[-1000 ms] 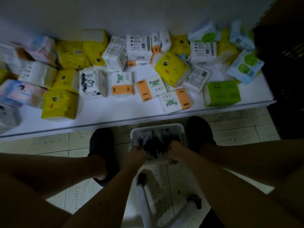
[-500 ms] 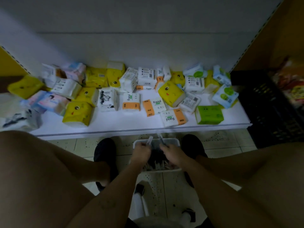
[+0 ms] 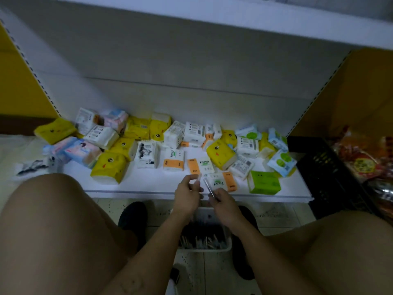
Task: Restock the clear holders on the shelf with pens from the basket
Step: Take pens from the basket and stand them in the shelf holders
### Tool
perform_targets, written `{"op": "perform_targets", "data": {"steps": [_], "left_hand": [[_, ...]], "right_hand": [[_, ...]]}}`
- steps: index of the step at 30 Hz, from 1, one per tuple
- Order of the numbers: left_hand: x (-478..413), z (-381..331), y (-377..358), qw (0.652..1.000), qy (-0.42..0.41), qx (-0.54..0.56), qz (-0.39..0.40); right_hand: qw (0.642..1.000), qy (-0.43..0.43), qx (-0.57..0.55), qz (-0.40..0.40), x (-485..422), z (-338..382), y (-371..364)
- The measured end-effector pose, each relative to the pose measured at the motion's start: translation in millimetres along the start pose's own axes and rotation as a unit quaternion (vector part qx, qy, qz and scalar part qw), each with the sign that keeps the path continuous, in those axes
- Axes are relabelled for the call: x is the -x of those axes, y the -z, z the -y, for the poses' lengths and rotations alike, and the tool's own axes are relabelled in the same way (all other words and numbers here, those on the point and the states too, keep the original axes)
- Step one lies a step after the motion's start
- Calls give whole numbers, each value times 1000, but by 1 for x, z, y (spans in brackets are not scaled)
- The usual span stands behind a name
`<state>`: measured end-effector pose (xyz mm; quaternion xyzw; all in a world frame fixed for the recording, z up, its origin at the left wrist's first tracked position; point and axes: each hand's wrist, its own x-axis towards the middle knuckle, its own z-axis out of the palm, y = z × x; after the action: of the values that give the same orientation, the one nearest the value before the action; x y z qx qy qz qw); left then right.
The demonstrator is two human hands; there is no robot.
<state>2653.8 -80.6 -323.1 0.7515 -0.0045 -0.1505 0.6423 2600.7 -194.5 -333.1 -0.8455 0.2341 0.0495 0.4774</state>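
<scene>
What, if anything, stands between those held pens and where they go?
Nothing visible does. The left hand and right hand each hold a pen above the basket, in open air before the lower shelf of tissue packs. No clear holder shows here, so the rest cannot be judged.

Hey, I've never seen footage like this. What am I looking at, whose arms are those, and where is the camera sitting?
No machine here: a person wears one wide-angle camera on the head, so you look down past bare knees at their own hands. The left hand pinches a thin clear-tipped pen; the right hand pinches a slim grey pen. Below them, on the tiled floor between dark shoes, sits a white plastic basket of pens. Ahead runs a low white shelf strewn with soft tissue packs in yellow, white-and-orange, green and pale blue. A black plastic crate stands to the right. No clear holders show.
</scene>
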Motion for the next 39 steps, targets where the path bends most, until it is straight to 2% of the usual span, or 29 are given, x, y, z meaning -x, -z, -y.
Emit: {"op": "perform_targets", "data": {"steps": [3, 5, 7, 10, 15, 19, 24, 30, 35, 39], "left_hand": [[1, -32, 4, 998, -30, 45, 36], [1, -52, 7, 997, -42, 54, 40], [0, -69, 12, 996, -73, 41, 35], [-3, -96, 21, 989, -145, -37, 21], [2, -151, 27, 981, -194, -13, 13], [13, -196, 29, 969, -234, -65, 36], [31, -251, 32, 942, -334, -9, 44], [38, -312, 45, 908, -417, -35, 21], [42, -374, 56, 883, -466, -58, 12], [38, -419, 66, 874, -482, -60, 19]], "right_hand": [[995, 78, 5, -60, 3, 21, 10], [990, 98, -34, -100, 5, 34, 18], [984, 111, -98, -96, 6, 46, 28], [974, 135, -157, -87, 6, 68, 46], [956, 190, -167, -150, 14, 112, 80], [941, 242, -133, -196, 26, 151, 109], [913, 299, -184, -209, 43, 195, 141], [885, 354, -228, -201, 58, 244, 179], [856, 414, -167, -261, 65, 290, 213], [845, 441, -162, -256, 62, 324, 242]]}}
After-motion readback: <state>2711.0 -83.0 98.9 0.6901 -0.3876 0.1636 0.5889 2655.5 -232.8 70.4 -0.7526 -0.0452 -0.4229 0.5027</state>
